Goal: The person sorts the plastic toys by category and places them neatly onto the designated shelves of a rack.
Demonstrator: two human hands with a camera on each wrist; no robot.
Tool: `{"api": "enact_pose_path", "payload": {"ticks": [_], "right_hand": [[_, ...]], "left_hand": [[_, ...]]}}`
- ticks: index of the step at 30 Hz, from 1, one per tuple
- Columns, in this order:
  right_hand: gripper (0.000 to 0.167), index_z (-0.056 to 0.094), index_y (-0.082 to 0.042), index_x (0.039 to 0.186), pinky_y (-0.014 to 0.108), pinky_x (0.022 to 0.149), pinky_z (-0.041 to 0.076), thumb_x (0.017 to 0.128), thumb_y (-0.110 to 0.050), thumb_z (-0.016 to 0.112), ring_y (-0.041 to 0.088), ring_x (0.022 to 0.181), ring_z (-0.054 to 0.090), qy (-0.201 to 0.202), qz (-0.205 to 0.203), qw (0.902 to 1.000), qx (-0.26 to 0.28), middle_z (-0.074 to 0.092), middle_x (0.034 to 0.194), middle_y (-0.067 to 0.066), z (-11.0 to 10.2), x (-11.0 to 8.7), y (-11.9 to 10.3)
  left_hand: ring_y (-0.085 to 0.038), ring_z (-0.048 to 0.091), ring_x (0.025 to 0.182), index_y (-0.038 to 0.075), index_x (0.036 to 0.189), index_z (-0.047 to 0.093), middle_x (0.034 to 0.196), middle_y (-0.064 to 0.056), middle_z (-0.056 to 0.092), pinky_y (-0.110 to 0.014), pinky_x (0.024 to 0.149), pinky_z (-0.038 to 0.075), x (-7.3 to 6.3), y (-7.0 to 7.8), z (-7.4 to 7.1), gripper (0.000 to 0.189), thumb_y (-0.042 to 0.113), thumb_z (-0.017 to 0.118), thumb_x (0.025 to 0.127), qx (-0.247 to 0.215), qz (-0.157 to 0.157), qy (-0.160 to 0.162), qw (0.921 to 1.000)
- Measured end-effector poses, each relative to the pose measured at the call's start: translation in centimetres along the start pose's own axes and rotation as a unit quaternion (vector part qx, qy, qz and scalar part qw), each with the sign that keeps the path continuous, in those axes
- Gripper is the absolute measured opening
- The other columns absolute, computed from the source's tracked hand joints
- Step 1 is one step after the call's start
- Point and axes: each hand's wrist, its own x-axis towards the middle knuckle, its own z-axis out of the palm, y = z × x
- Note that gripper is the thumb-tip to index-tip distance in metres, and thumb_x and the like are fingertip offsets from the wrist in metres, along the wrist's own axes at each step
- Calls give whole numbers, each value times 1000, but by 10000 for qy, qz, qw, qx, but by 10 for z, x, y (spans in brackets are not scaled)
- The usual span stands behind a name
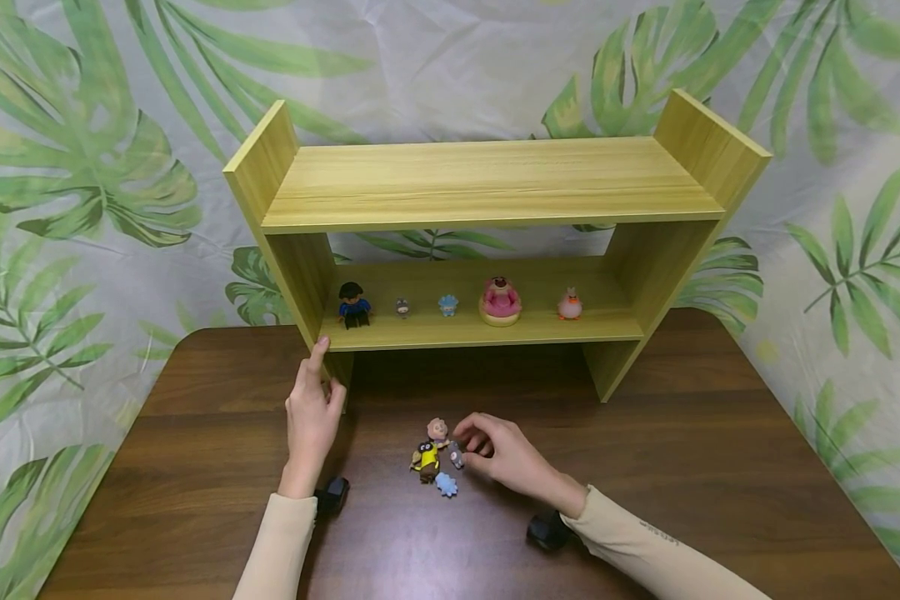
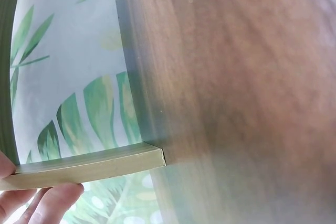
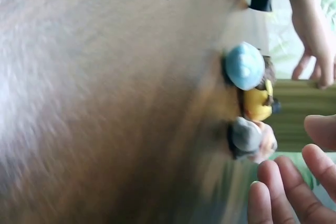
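Observation:
My left hand (image 1: 313,412) grips the front edge of the wooden shelf's (image 1: 495,221) left side panel; the left wrist view has fingertips (image 2: 56,203) on one side of the panel edge and a thumb on the other. Holding nothing, my right hand (image 1: 510,454) hovers with loosely bent fingers beside a small grey figurine (image 1: 456,456). In the right wrist view a gap separates its fingertips from that grey figurine (image 3: 247,136). Clustered with it on the table are a pink-faced figurine (image 1: 438,429), a yellow-and-brown figurine (image 1: 428,458) and a light blue spiky piece (image 1: 446,485).
On the middle board stand a dark-haired figure in blue (image 1: 354,306), a tiny grey figurine (image 1: 402,308), a light blue one (image 1: 447,306), a pink one on a round base (image 1: 501,304) and a pale pink duck (image 1: 570,306). Leaf-patterned fabric (image 1: 450,67) hangs behind the brown table (image 1: 195,467).

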Motion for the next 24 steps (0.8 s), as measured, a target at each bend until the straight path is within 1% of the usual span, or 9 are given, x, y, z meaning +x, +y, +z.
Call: {"api": "enact_pose_path", "payload": {"ticks": [7,12,18,24], "right_hand": [[25,63,-2,104,31,69,51,80,2,71,23,82,59,-125,139,9995,-271,60,99,8,9,1,3],[25,64,-5,103,27,69,49,80,-1,72,19,81,57,-145,165,9981,-580,59,96,4,13,4,5],[25,64,-6,99,25,67,47,77,-2,75,15,77,56,-47,104,9956,-928,58,92,2,17,7,6],[25,64,-9,98,24,64,45,76,-4,76,12,74,53,-138,169,9929,-1166,55,91,-1,19,9,6]], "left_hand": [[-10,27,52,30,146,31,83,-12,45,-30,45,29,0,1,0,82,-16,52,81,5,-7,-7,10000],[-9,27,52,30,146,31,83,-12,45,-30,45,28,0,1,-1,83,-16,52,81,17,20,8,10000],[-9,27,52,30,146,30,83,-12,45,-29,44,28,0,2,-1,83,-16,52,81,26,47,5,10000],[-8,26,51,30,146,31,82,-11,45,-29,44,27,0,2,-1,82,-16,52,81,35,52,33,10000]]}}
